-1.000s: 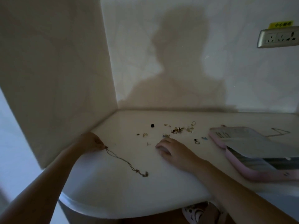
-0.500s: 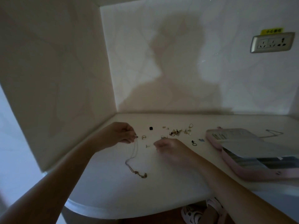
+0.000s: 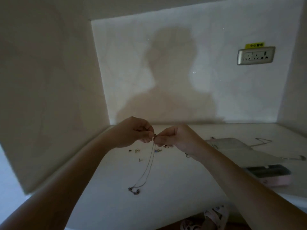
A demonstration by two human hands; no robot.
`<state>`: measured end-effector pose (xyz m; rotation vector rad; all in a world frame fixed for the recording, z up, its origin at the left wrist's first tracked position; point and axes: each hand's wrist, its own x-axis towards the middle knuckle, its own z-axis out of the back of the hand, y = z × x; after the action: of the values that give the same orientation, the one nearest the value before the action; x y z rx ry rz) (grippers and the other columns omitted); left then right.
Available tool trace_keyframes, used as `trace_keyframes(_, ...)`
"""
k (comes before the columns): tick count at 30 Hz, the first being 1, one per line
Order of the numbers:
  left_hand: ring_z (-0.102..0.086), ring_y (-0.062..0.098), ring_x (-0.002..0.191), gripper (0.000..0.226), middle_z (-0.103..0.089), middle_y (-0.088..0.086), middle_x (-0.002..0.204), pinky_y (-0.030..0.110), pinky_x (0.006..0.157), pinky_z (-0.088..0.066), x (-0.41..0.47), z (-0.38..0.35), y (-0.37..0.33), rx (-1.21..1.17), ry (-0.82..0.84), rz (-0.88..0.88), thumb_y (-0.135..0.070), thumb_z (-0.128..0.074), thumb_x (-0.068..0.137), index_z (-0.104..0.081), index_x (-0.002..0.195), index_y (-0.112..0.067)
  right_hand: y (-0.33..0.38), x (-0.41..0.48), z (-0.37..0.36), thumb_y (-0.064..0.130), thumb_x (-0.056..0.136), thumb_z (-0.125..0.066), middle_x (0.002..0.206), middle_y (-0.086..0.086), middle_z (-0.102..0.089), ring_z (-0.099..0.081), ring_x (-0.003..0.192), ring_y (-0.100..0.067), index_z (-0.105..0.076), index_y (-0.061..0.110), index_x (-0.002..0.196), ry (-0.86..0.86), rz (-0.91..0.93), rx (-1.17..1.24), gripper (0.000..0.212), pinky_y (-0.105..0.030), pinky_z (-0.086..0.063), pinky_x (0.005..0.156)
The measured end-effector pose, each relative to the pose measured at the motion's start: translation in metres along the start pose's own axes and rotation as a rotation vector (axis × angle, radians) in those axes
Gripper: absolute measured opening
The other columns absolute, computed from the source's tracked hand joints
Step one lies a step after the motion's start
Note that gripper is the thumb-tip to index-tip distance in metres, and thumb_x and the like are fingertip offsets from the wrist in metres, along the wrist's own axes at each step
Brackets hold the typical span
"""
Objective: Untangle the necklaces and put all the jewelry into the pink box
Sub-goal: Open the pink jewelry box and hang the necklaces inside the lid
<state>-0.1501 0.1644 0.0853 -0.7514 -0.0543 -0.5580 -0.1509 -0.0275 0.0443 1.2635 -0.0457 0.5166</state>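
Hanging left of the pink box (image 3: 279, 182), the necklace (image 3: 150, 163) is pinched at its top end by the curled fingers of the left hand (image 3: 132, 132) and the right hand (image 3: 176, 137).

Both hands, left (image 3: 132, 132) & right (image 3: 172, 136), pinch necklace (image 3: 150, 163) top; pendant end on counter (image 3: 103, 196).

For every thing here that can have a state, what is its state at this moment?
Left hand, pinches the top of the thin metal chain necklace.
Right hand, pinches the same top.
That necklace, hangs doubled, lower end on the white table.
Pink jewelry box, open, lid raised.
Small rings and earrings, loose on the table.
Second thin necklace, lying on the table beyond the box.
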Motion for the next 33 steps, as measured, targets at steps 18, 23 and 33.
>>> trace_keyframes(18, -0.056, 0.009, 0.062, 0.014, -0.057, 0.000, 0.069, 0.020, 0.064, -0.053, 0.030, -0.015, -0.023, -0.689, 0.112, 0.053, -0.015, -0.049, 0.093, -0.056, 0.086, -0.005, 0.034, 0.002, 0.049, 0.003, 0.092, -0.050, 0.062, -0.004, -0.051, -0.043, 0.051, -0.011, -0.054, 0.006, 0.078, 0.181, -0.213, 0.457, 0.016, -0.022, -0.047, 0.053)
trace_keyframes(23, -0.030, 0.006, 0.049, 0.024, -0.044, -0.007, 0.060, 0.015, 0.044, -0.024, 0.057, -0.014, -0.045, -0.406, -0.016, -0.022, -0.023, -0.050, 0.096, -0.064, 0.079, -0.012, 0.059, 0.013, 0.086, 0.035, 0.085, -0.060, 0.053, 0.005, -0.031, -0.022, 0.047, -0.007, -0.070, 0.011, 0.098, 0.200, -0.184, -0.015, 0.029, -0.019, -0.017, 0.044)
trace_keyframes(33, -0.050, 0.008, 0.059, 0.026, -0.055, -0.002, 0.070, 0.017, 0.054, -0.045, 0.114, -0.058, -0.057, -0.610, -0.079, -0.021, -0.027, -0.048, 0.098, -0.066, 0.090, -0.010, 0.092, 0.036, 0.166, 0.020, 0.095, -0.056, 0.061, 0.002, -0.052, -0.030, 0.046, -0.005, -0.067, 0.007, 0.085, -0.090, -0.124, -0.006, 0.019, -0.014, -0.028, 0.043)
